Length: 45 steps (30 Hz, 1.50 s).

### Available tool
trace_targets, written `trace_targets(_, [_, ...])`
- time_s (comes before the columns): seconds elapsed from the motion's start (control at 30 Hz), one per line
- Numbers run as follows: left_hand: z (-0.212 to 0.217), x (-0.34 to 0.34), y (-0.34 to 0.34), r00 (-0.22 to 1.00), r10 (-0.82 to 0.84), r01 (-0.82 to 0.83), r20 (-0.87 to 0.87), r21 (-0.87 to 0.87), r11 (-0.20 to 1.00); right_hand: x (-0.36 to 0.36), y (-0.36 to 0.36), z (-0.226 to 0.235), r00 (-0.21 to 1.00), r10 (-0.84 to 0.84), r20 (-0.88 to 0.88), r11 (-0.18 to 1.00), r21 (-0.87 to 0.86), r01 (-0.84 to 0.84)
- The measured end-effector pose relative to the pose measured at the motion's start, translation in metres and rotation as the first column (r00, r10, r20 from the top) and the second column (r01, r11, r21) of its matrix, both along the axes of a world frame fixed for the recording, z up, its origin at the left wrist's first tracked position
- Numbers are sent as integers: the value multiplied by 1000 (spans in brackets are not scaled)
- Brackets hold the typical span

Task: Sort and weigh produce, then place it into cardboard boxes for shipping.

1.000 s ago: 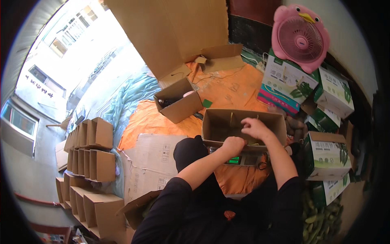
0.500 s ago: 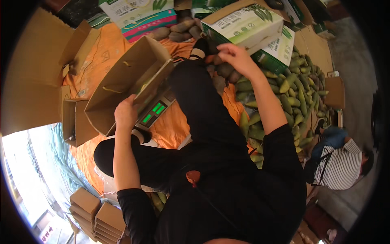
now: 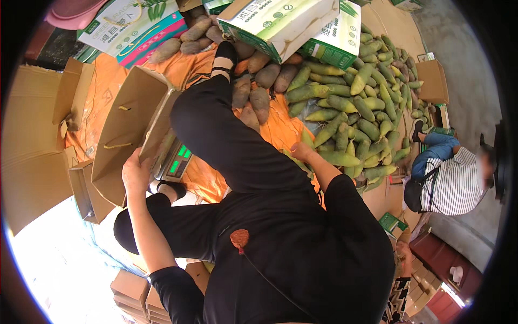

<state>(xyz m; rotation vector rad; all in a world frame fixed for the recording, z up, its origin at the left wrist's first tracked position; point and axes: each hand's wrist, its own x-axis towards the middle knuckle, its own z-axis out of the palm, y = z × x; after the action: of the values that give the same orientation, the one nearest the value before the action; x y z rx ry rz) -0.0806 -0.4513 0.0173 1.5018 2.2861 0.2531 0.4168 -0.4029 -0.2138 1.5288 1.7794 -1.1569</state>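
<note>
My left hand (image 3: 136, 174) grips the near edge of an open cardboard box (image 3: 121, 127) with yellow rope handles. The box stands tilted on a scale (image 3: 174, 166) whose green displays are lit. At the near left edge of a pile of green radishes (image 3: 350, 100), my right hand (image 3: 302, 152) is low, with its fingers curled and partly hidden. Green radishes lie right beside and below that hand; whether it holds one cannot be made out. Dark, purplish-brown roots (image 3: 260, 102) lie beyond my bent knee.
Printed white-and-green cartons (image 3: 278, 24) stand at the back beside a carton with a pink side (image 3: 154, 46). A large cardboard box (image 3: 32, 140) is at the far left. Orange sheeting (image 3: 202, 175) covers the floor. A person in a striped shirt (image 3: 453, 181) sits at the right.
My right hand has moved from the dark roots near the printed carton back to the near edge of the green radishes. My left hand stays on the box. The whole view has shifted.
</note>
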Motion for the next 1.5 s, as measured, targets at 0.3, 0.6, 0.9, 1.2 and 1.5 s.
trace_targets(0.3, [2,9,8,999,7,-7,35,3,1000,88,38,53,830,-489,269,697,692,187])
trace_targets(0.6, [4,8,6,999,46,-47,-21,-53,997,124,52,52,828,-266,494,903,429,34])
trace_targets(0.9, [3,4,4,997,73,-73,1,-23,997,87,38,53,802,-280,528,873,488,-17])
trace_targets(1.2, [-1,3,1,999,19,-20,-43,-31,999,110,19,73,897,-335,288,758,648,75])
trace_targets(1.5, [1,7,-1,999,-13,12,-39,-17,1000,-3,101,215,895,-4,-445,419,812,406])
